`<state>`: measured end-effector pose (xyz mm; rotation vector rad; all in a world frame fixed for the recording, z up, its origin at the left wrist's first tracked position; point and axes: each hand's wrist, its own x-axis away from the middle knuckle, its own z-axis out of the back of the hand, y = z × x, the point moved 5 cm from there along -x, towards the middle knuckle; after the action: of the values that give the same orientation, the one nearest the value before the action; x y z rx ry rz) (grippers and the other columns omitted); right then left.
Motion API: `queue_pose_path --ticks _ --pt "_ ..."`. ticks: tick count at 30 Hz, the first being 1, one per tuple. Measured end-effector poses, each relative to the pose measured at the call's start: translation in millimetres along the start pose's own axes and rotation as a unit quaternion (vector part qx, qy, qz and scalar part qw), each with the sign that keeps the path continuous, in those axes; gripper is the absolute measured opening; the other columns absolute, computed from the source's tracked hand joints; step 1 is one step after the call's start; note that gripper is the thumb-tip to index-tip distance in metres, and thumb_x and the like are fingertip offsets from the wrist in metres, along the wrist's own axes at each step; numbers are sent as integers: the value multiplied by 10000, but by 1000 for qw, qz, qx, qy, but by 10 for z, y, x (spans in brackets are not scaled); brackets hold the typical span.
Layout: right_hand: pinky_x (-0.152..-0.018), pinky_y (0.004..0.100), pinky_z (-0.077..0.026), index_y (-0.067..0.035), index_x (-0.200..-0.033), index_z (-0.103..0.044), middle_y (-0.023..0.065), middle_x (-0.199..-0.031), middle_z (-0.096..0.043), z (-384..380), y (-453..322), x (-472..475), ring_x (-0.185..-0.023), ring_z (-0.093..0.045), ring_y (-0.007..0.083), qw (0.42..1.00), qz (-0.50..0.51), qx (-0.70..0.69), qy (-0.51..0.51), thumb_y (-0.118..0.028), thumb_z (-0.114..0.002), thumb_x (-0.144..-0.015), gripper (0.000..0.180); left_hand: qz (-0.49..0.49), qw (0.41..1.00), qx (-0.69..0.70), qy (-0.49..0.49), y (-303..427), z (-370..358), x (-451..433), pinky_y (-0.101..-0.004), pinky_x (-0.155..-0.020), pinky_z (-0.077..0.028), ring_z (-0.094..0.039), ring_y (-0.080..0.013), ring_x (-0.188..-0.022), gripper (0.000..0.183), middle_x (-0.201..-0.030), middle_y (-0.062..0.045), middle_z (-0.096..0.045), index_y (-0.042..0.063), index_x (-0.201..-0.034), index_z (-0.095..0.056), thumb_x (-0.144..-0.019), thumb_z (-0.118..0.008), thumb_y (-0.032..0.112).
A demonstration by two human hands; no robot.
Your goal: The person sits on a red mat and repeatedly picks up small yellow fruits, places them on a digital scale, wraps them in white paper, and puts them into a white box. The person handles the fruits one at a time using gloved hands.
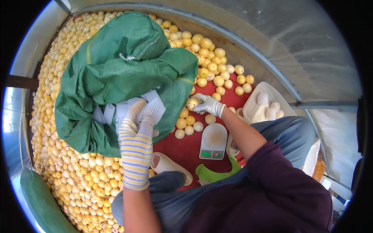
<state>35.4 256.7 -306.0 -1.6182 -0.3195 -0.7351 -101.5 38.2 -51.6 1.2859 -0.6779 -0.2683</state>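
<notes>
My left hand [135,145], in a striped knit glove, reaches into the opening of a green woven sack [131,75]. Its thumb and fingers grip a white foam net sleeve [154,109]. More white foam sleeves [109,113] lie in the sack's folds behind the fingers. To the right, my gloved right hand [210,105] holds a round yellow pepino melon [192,104] with dark streaks, just beside the sack's edge. Several loose pepino melons [189,130] rest on the red ground sheet [172,148] below that hand.
A large heap of melons [96,180] spreads along the left and back. A digital kitchen scale [215,135] sits between my feet. A white plastic basin [284,100] at right contains several net-covered fruits [271,112]. Near my legs are a green plastic object [214,174] and a sandal [172,166].
</notes>
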Motion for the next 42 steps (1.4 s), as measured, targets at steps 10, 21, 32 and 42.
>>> queue_pose_path --ticks 10,21,32,42 --pt "-987 341 -460 -85 -1336 -483 81 -1266 -551 -576 -1836 1319 -1187 -532 206 931 354 86 4 -146 -777 -768 643 77 978 137 -139 -267 -296 66 -250 -602 -563 -650 -163 -892 474 -1079 -77 -645 15 -1271 -550 -908 -659 299" --pt "-917 355 -504 -57 -1319 -499 162 -1187 -578 -806 -1269 1521 -1092 -594 258 913 340 222 43 -212 -764 -765 634 -18 971 -120 -208 -665 -465 135 -295 -762 -558 -662 -191 -954 447 -1152 -115 -657 -16 -1309 -517 -887 -629 82" --pt "-956 429 -472 -37 -1240 -479 224 -1296 -504 -346 1283 996 -1166 -547 370 827 -40 556 79 -213 -664 -793 515 -95 942 -245 -210 -308 -502 269 -307 -901 -507 -663 -233 -1023 358 -1100 -187 -687 -59 -1215 -579 -885 -581 82" --pt "-952 447 -478 -73 -1298 -469 181 -1318 -522 -386 1279 1059 -1193 -552 331 767 -50 639 34 -204 -656 -813 535 -119 897 -364 -223 -248 -536 252 -348 -888 -511 -670 -276 -1002 385 -1092 -177 -690 10 -1198 -616 -901 -617 255"
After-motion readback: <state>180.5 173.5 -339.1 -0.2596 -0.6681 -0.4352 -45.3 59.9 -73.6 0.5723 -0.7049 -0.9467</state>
